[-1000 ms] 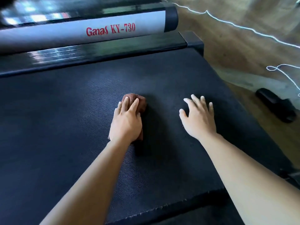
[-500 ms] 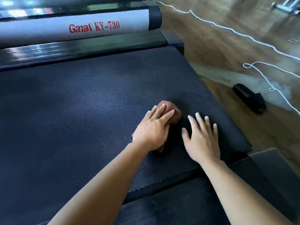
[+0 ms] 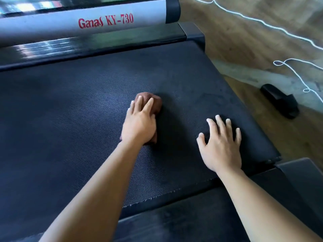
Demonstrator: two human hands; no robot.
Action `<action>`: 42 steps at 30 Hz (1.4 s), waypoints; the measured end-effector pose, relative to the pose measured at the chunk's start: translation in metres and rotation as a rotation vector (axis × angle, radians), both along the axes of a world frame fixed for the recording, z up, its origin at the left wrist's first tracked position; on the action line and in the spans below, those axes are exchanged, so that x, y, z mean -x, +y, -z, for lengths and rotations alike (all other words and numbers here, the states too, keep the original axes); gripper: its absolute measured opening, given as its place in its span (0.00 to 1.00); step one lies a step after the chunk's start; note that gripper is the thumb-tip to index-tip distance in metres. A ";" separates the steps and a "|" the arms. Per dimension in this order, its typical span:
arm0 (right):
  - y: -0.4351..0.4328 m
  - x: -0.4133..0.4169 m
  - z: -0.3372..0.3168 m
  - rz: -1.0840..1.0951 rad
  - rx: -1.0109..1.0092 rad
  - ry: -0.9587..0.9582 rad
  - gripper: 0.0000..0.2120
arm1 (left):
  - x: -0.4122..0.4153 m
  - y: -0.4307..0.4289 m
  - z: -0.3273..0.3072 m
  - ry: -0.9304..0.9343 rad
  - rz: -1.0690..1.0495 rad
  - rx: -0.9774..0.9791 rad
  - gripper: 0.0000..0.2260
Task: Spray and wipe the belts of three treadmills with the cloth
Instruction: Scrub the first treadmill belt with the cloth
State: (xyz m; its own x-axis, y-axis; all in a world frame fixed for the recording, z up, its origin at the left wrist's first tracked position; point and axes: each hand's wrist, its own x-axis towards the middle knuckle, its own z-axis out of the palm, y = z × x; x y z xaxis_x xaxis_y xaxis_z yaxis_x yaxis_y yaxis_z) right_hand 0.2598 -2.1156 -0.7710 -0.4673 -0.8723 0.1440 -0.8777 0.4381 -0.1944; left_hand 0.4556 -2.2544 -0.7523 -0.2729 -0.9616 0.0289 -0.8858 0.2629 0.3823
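Item, nearest: rear edge of the treadmill belt (image 3: 70, 137), dark ribbed surface, frayed threads along that edge; a black end cap sits at the rear right corner.

Item: my right hand (image 3: 221, 145), palm down on the belt near its right edge, fingers spread wide, holding nothing.

Item: my left hand (image 3: 139, 123), flat on top of the cloth (image 3: 153, 103), fingers extended over it, pressing it to the belt. The cloth is reddish-brown, bunched, lying around the middle of the belt, well apart from my right hand.

Item, far edge of belt: glossy black trim, then a grey motor cover (image 3: 87, 23) lettered "Ganas KY-730" in red.

Item, off the right edge: wooden floor (image 3: 244, 41), a black slipper (image 3: 279, 100), a white cord (image 3: 262, 23) trailing across.
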 end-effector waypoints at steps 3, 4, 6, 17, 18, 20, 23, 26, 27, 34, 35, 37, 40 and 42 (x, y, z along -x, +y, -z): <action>0.000 0.001 0.000 -0.002 -0.019 -0.011 0.27 | 0.034 0.017 -0.003 0.006 0.129 0.016 0.26; 0.000 0.002 0.000 -0.003 -0.021 -0.014 0.27 | 0.041 0.030 -0.002 0.014 0.196 0.024 0.26; 0.001 0.002 -0.001 -0.006 -0.022 -0.020 0.27 | 0.041 0.059 0.000 0.049 0.341 0.026 0.26; 0.002 0.000 -0.002 -0.005 0.030 -0.016 0.29 | -0.107 0.082 0.009 0.052 0.168 0.030 0.25; 0.001 0.000 -0.003 -0.004 0.029 -0.017 0.29 | -0.103 0.072 0.008 0.054 0.113 0.031 0.24; 0.001 0.001 -0.002 -0.004 0.013 -0.022 0.27 | -0.083 0.058 0.005 0.042 0.076 0.031 0.26; 0.002 0.003 0.000 -0.004 -0.011 -0.032 0.27 | -0.047 0.059 0.007 0.055 0.226 0.042 0.26; 0.001 0.003 0.000 -0.005 -0.012 -0.039 0.26 | -0.035 0.078 0.010 0.022 0.518 0.046 0.25; 0.001 0.003 -0.001 -0.007 -0.011 -0.040 0.26 | -0.039 0.085 0.010 0.008 0.618 0.045 0.25; 0.001 0.003 0.001 -0.010 0.011 -0.043 0.26 | -0.113 0.091 0.005 -0.095 1.046 0.133 0.24; 0.001 0.003 0.001 -0.010 0.015 -0.040 0.26 | -0.117 0.082 0.005 -0.098 1.029 0.135 0.23; 0.001 0.002 0.001 -0.010 0.020 -0.037 0.26 | -0.112 0.062 0.006 -0.076 0.944 0.121 0.23; 0.001 0.003 0.002 -0.005 0.011 -0.032 0.26 | -0.081 0.044 0.006 -0.052 0.822 0.086 0.24; 0.001 0.003 0.001 -0.003 0.004 -0.032 0.26 | -0.056 0.048 0.007 -0.050 0.804 0.075 0.24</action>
